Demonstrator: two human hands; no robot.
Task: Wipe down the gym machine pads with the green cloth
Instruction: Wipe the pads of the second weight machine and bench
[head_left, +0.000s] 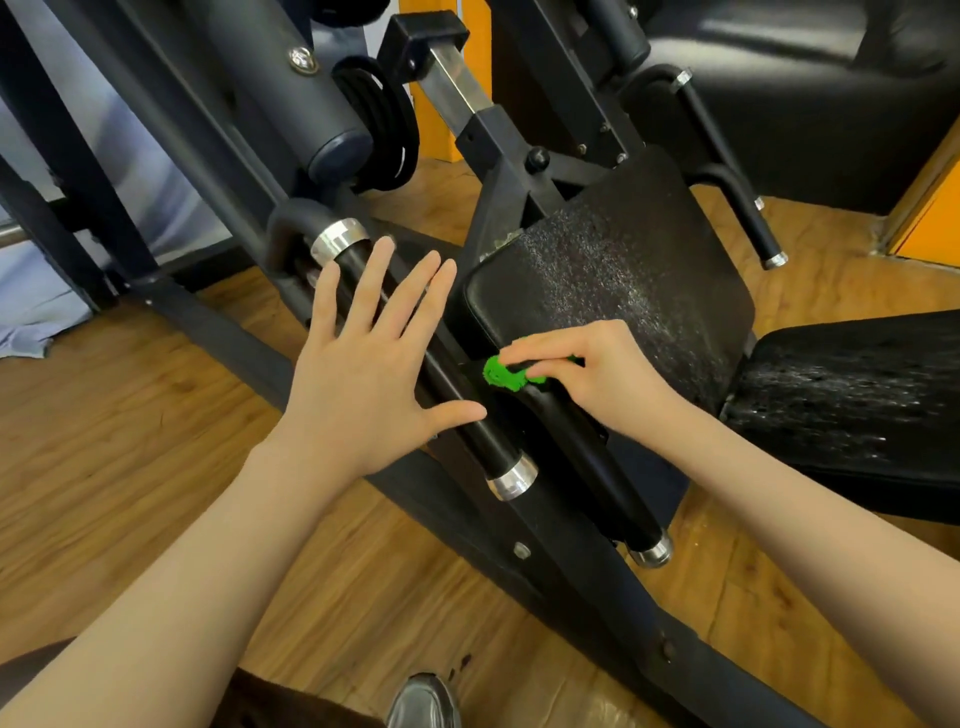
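Green cloth (508, 375) sits bunched into a small wad under the right hand (587, 376), whose fingers curl over it and pinch it down against the near edge of the black back pad (613, 275); only a fuzzy lobe of it shows, just past the fingertips on the side toward the other hand. The left hand (363, 364) is spread wide with straight fingers and holds nothing, hovering over or lightly on the black handle bar (415, 358) beside the pad (contact cannot be judged from this angle). To wipe well from here, I would open the wad out so more of the cloth meets the vinyl, then draw it away from the grip in long overlapping strokes up the pad face, where a fine speckled film, probably spray or dust, dulls the surface. The rounded edge under the fingers likely needs a wrapped stroke that follows its curve, since a flat pass would skip the seam. Beyond the wrist, on the far side of the grip, the seat pad (852, 395) carries the same pale speckling and looks unwiped. Both pads appear to be smooth, slightly glossy upholstery over firm padding; the cloth looks plush, like microfibre. The bar has a matt black sleeve between polished metal collars, and the frame (218, 332) is dark painted steel over a wood-grain floor (130, 441).
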